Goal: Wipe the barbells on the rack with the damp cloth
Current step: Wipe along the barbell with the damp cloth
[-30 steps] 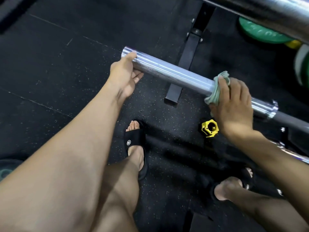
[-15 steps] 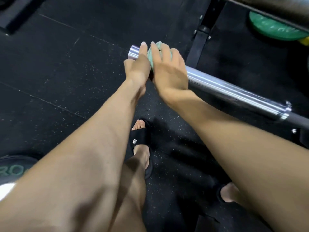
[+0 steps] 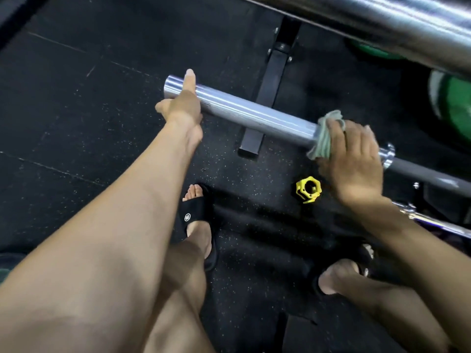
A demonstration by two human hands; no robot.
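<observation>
Black speckled rubber floor (image 3: 76, 128), a yellow collar (image 3: 308, 189) lying on it. The barbell (image 3: 254, 114) runs from upper left down to lower right — free end leftward. Left hand (image 3: 184, 108) rests near that end, fingers straight; right hand (image 3: 353, 159) grips the cloth (image 3: 325, 138) around the sleeve.

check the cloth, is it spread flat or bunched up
Bunched: the cloth sits in folds, wrapped round the sleeve under the right hand.

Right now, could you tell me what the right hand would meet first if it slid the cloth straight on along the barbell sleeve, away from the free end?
The right hand, gripping the cloth, would likely meet the sleeve's collar flange almost immediately.
</observation>
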